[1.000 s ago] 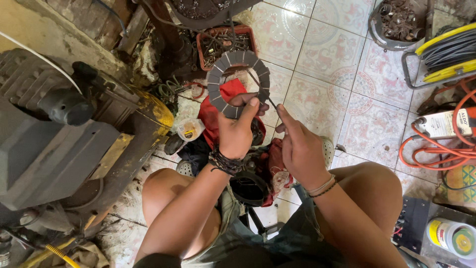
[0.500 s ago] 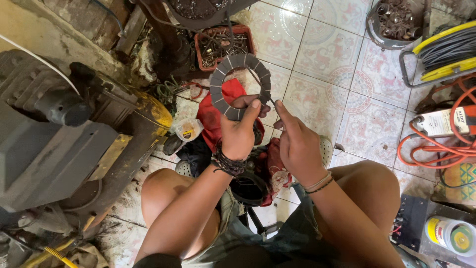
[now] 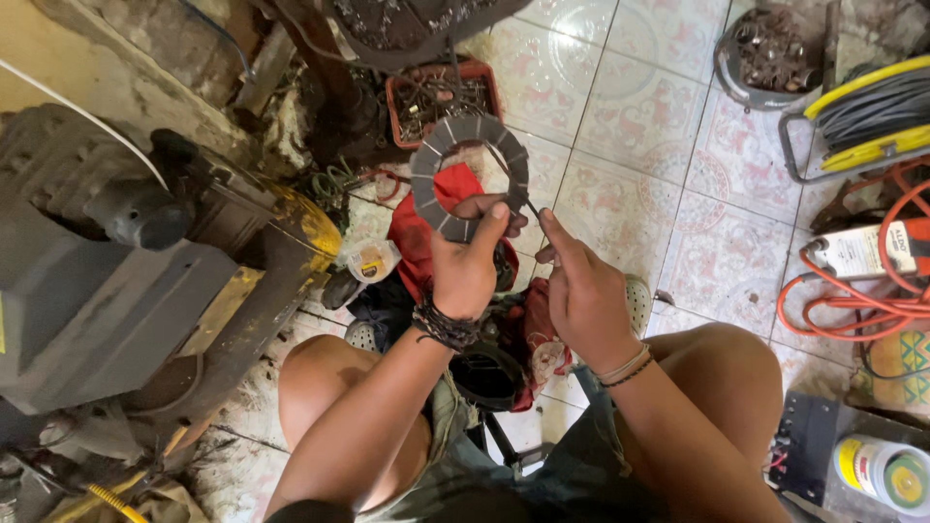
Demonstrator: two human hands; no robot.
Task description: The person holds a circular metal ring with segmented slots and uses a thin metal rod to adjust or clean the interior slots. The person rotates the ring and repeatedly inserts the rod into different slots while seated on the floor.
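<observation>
My left hand [image 3: 467, 263] grips the lower edge of a grey segmented metal ring [image 3: 469, 172] and holds it upright above a red cloth [image 3: 421, 232]. My right hand [image 3: 584, 294] is just to its right, fingers pinched on a thin dark tool [image 3: 518, 184] whose tip reaches across the ring's right side. A black round part [image 3: 487, 378] lies between my knees under both hands.
A big grey machine [image 3: 107, 281] fills the left. A red tray of small parts [image 3: 441, 97] sits behind the ring. Right side: a bucket of scrap [image 3: 770, 48], a yellow cable reel [image 3: 862, 107], orange cord [image 3: 852, 310], a black box [image 3: 823, 446] and a tape roll [image 3: 886, 473].
The ring and both hands sit a little higher and further right in view. My right hand has closed in on the ring's right edge with the thin tool.
</observation>
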